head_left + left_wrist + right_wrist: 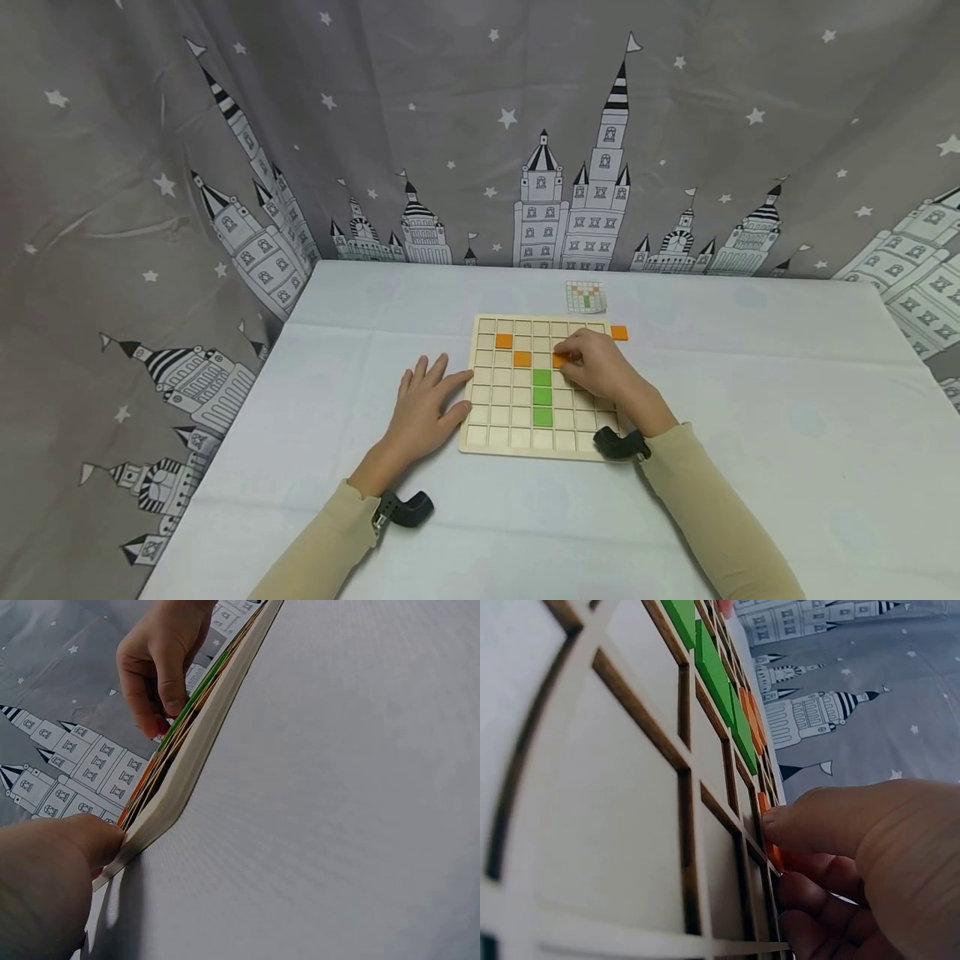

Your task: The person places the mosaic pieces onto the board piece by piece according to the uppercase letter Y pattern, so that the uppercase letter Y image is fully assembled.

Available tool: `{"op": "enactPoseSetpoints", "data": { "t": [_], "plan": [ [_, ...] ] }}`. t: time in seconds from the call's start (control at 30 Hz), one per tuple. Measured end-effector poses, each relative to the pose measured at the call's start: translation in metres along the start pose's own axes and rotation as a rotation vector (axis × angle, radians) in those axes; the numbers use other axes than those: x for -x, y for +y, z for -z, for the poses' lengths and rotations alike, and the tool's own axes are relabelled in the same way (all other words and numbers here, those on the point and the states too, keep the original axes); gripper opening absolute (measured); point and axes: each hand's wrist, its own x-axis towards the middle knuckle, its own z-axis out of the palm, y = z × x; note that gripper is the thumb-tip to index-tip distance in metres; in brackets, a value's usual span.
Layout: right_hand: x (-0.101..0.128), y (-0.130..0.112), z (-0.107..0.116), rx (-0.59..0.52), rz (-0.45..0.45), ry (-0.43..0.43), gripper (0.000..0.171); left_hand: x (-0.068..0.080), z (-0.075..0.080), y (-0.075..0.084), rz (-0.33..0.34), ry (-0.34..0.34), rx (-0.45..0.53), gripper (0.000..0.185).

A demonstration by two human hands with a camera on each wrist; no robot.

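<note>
A pale wooden grid board (501, 417) lies flat on the table. Three green square tiles (542, 397) form a column in its middle, and two orange tiles (522, 359) step up diagonally to the upper left. My right hand (600, 367) pinches another orange tile (560, 360) between thumb and fingers, at a cell up and right of the green column. In the right wrist view, the thumb presses on that orange tile (764, 806) at the grid. My left hand (426, 410) is spread out, its fingertips touching the board's left edge.
One loose orange tile (618, 332) lies at the board's upper right corner. Behind the board is a small pattern card (586, 297) with a coloured grid on it. A white cloth covers the table (750, 400), and a grey castle-print curtain (450, 100) hangs behind.
</note>
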Motion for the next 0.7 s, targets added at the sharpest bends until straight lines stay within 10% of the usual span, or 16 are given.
{"op": "enactPoseSetpoints", "data": {
  "t": [0.7],
  "plan": [
    [0.007,0.012,0.019,-0.017,-0.058,0.045,0.031,0.001,-0.001,-0.002,-0.001,0.005,0.008,0.043]
  ]
}}
